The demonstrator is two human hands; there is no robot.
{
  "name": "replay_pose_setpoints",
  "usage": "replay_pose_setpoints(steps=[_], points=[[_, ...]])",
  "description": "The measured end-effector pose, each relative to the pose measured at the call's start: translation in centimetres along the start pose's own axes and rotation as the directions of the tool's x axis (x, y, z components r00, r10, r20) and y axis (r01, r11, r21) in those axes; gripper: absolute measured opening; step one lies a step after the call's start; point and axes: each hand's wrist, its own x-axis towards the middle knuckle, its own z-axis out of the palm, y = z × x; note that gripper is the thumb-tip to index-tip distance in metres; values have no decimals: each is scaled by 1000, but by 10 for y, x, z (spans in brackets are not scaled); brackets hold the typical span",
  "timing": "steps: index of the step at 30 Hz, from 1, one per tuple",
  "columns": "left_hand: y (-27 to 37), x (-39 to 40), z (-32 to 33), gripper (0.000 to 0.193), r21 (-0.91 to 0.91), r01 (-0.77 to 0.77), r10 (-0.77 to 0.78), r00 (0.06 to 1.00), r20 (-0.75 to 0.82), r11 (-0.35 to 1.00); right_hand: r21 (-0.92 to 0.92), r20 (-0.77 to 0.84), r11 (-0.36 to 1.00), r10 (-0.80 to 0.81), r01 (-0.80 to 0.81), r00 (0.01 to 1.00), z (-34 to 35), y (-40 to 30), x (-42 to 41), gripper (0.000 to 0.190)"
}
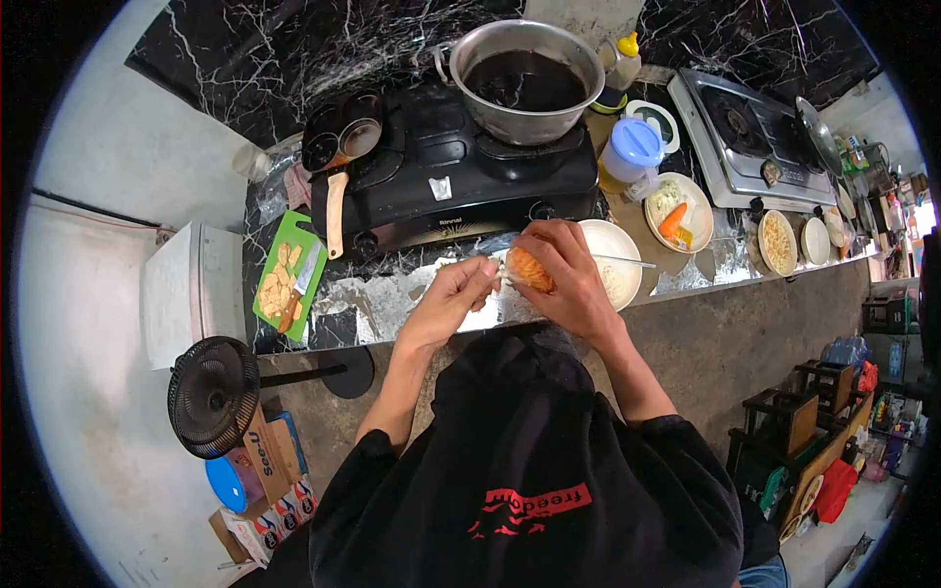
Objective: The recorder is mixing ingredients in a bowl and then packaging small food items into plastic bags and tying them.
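Note:
My right hand (577, 283) is wrapped around an orange bundle (531, 270) that looks like food in a thin see-through plastic bag. The thumb and fingers of my left hand (454, 295) pinch its narrow whitish end. Both hands are above the counter's front edge, before the black stove. Partly behind my right hand, a cream plate (623, 275) holds some pale food, with a metal utensil (625, 260) lying across its rim. To the left, a green cutting board (315, 275) carries sliced tan pieces (276, 291) and a wooden-handled knife (300, 287).
A large metal pot (529, 121) of dark liquid stands on the black Rinnai stove (470, 195), beside a multi-cup pan (342, 143). Rightward are a blue-lidded pitcher (634, 151), a plate (706, 220) with a carrot, and a second stove (750, 140). A black fan (213, 397) stands lower left.

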Motion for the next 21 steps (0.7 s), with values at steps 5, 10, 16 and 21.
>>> replay_pose_setpoints(steps=[5, 10, 16, 21], points=[[-3, -5, -5, 28, -37, -125, 127, 991, 39, 991, -34, -18, 999, -32, 31, 999, -3, -5, 7, 54], [0, -11, -1, 20, -387, -30, 41, 999, 20, 922, 97, -23, 989, 114, -112, 993, 1, 2, 10, 76], [-4, -14, -1, 14, -328, -149, 149, 988, -24, 933, 787, 328, 459, 257, -413, 909, 21, 28, -8, 83], [-4, -12, -3, 12, -339, -179, 188, 982, -7, 924, 790, 552, -425, 178, -442, 815, 42, 28, -18, 71]])
